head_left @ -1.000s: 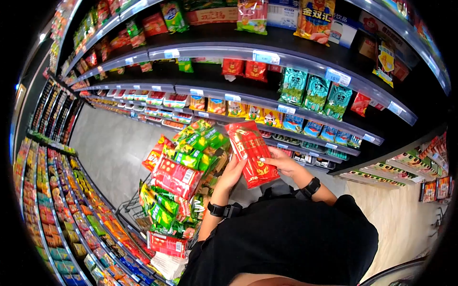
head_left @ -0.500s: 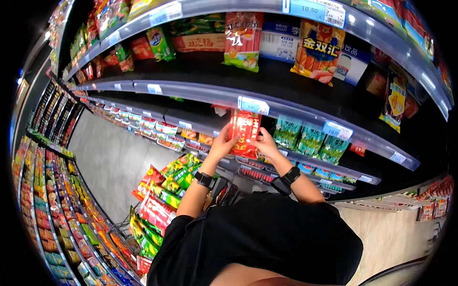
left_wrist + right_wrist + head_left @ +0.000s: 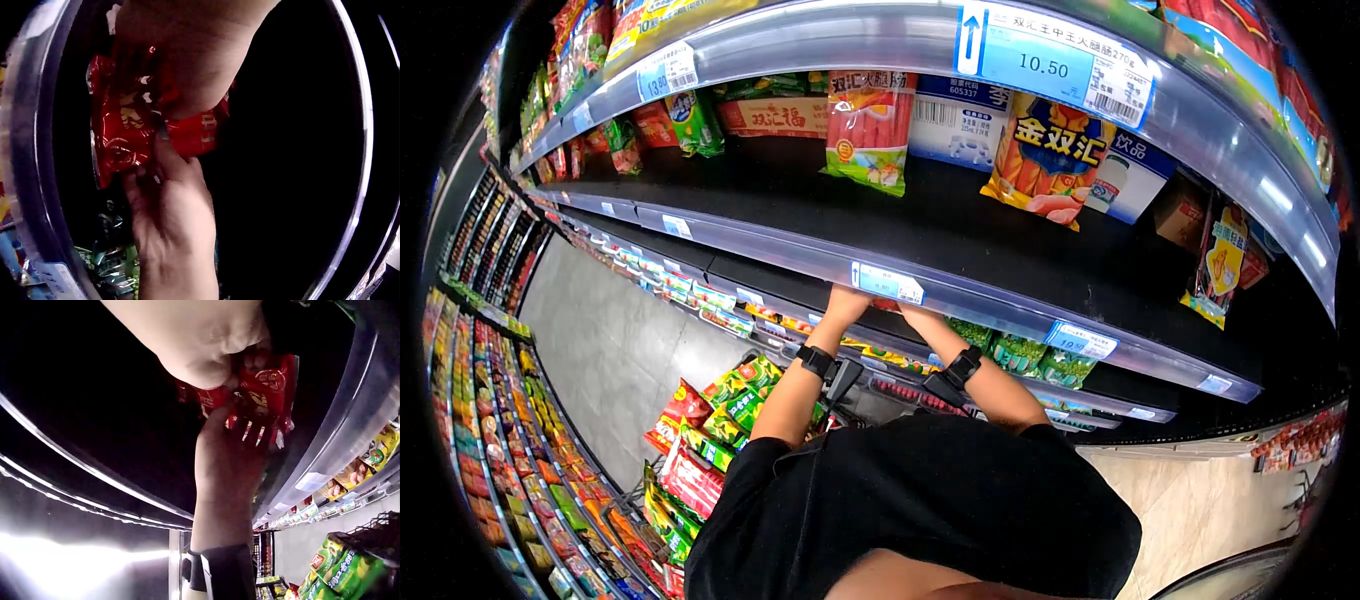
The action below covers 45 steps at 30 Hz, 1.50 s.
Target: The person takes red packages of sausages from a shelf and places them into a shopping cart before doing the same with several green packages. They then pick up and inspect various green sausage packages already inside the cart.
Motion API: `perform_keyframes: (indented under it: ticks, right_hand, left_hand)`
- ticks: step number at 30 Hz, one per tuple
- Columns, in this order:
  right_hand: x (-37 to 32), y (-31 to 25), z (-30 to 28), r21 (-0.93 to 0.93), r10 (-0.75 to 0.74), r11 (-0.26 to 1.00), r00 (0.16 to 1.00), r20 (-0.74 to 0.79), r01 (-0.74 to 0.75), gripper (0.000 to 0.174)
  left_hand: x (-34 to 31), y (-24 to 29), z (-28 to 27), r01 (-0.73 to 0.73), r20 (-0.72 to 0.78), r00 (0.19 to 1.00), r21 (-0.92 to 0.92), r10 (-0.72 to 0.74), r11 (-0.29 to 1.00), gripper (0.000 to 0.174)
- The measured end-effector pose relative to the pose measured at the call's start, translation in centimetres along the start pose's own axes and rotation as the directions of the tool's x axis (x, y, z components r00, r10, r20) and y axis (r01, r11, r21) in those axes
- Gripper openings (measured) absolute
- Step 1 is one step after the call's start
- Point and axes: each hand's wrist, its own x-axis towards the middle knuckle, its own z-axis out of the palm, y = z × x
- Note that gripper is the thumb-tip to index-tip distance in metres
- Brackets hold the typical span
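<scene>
Both hands reach in under a shelf edge and hold a red sausage packet (image 3: 128, 119) with gold lettering. In the head view the shelf's price rail hides nearly all of the packet and the fingers of the left hand (image 3: 849, 303) and right hand (image 3: 920, 318). The left wrist view shows the right hand (image 3: 178, 206) gripping one side of it, thumb on the front. From the right wrist view, the left hand (image 3: 228, 447) grips the opposite side. Green packets (image 3: 1040, 358) stand on the shelf to the right of the right hand.
Above the hands, a shelf carries a pink sausage bag (image 3: 870, 135), a yellow sausage bag (image 3: 1050, 160) and boxes. A clear price rail (image 3: 770, 255) runs just over the wrists. Bagged goods (image 3: 730, 400) fill a cart at lower left. Another stocked shelf (image 3: 510, 440) curves along the left.
The hands have carried the red packet from in front of the body forward into the dark shelf, under the price rail. The body has moved closer to the shelves.
</scene>
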Motion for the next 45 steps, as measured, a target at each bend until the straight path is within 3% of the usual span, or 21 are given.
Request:
perform_keyframes:
  ticks: [3, 5, 8, 10, 11, 13, 16, 19, 20, 21, 23, 25, 30, 33, 39, 45]
  right_hand:
    - [0.9, 5.8, 2.8, 0.106, 0.008, 0.994, 0.999, -0.040, -0.004, 0.036]
    - [1.2, 7.0, 3.8, 0.339, 0.079, 0.938, 0.997, -0.012, -0.070, 0.040]
    - [1.4, 8.4, 5.3, 0.525, 0.142, 0.841, 0.990, 0.012, -0.127, 0.042]
    - [1.5, 7.8, 5.0, 0.467, 0.138, 0.879, 0.989, -0.047, -0.101, 0.036]
    - [1.2, 7.6, 4.6, 0.325, 0.119, 0.939, 0.993, -0.002, -0.112, 0.039]
    - [-0.2, 1.2, 0.3, 0.023, 0.102, 0.994, 0.991, 0.091, -0.105, 0.045]
    - [-1.1, 0.6, 0.3, -0.152, -0.128, 0.982, 0.987, -0.096, 0.112, 0.036]
    - [-1.6, -1.2, -0.6, -0.041, -0.081, 0.996, 0.994, -0.077, 0.078, 0.037]
    - [-1.0, 0.4, 0.5, 0.122, -0.014, 0.992, 1.000, -0.012, 0.015, 0.040]
    - [-0.1, 3.1, 2.4, 0.276, 0.041, 0.959, 0.997, 0.062, -0.056, 0.043]
    - [0.6, 3.8, 2.5, 0.330, 0.074, 0.936, 0.985, 0.153, -0.121, 0.046]
    - [0.1, 1.0, 0.4, 0.152, 0.064, 0.984, 0.982, 0.176, -0.091, 0.046]
    - [0.5, 1.6, 0.6, 0.075, -0.012, 0.997, 0.986, 0.167, -0.001, 0.046]
    - [0.8, 1.8, 0.8, 0.105, -0.018, 0.994, 0.987, 0.162, 0.001, 0.046]
    - [1.2, 2.1, 0.8, 0.126, -0.003, 0.992, 0.992, 0.122, -0.012, 0.046]
    - [2.0, 6.0, 2.9, 0.351, 0.018, 0.935, 0.997, 0.073, -0.043, 0.047]
  left_hand:
    - [0.2, -1.7, 1.1, -0.125, -0.051, 0.990, 0.130, 0.132, 0.984, 0.028]
    - [0.0, -1.6, 1.6, -0.217, -0.108, 0.964, 0.216, 0.245, 0.952, 0.026]
    - [0.3, -2.7, 2.4, -0.182, -0.063, 0.977, 0.240, 0.203, 0.954, 0.026]
    - [0.2, -2.3, 2.6, -0.225, -0.068, 0.966, 0.255, 0.250, 0.941, 0.026]
    - [0.1, -2.2, 2.6, -0.246, -0.069, 0.960, 0.262, 0.273, 0.933, 0.026]
    - [0.0, -1.6, 2.1, -0.238, -0.024, 0.967, 0.265, 0.254, 0.934, 0.028]
    - [0.1, -1.3, 1.3, -0.211, 0.065, 0.977, 0.196, 0.202, 0.958, 0.032]
    - [0.6, -1.8, 1.2, -0.194, 0.149, 0.975, 0.213, 0.164, 0.958, 0.039]
    - [0.8, -2.0, 1.2, -0.195, 0.173, 0.973, 0.238, 0.156, 0.951, 0.042]
    - [0.8, -1.5, 1.0, -0.186, 0.212, 0.966, 0.186, 0.145, 0.965, 0.043]
    - [0.7, -0.1, 0.5, -0.160, 0.290, 0.948, 0.082, 0.130, 0.984, 0.047]
    - [0.9, -1.3, 1.2, -0.202, 0.288, 0.944, 0.120, 0.161, 0.972, 0.050]
    - [0.8, -0.8, 1.8, -0.192, 0.325, 0.941, 0.287, 0.093, 0.939, 0.056]
    - [0.9, -2.0, 2.5, -0.238, 0.303, 0.941, 0.270, 0.152, 0.933, 0.055]
    - [1.0, -1.9, 3.5, -0.226, 0.251, 0.961, 0.467, 0.117, 0.855, 0.042]
    - [0.9, -2.6, 4.5, -0.205, 0.117, 0.978, 0.426, 0.171, 0.881, 0.033]
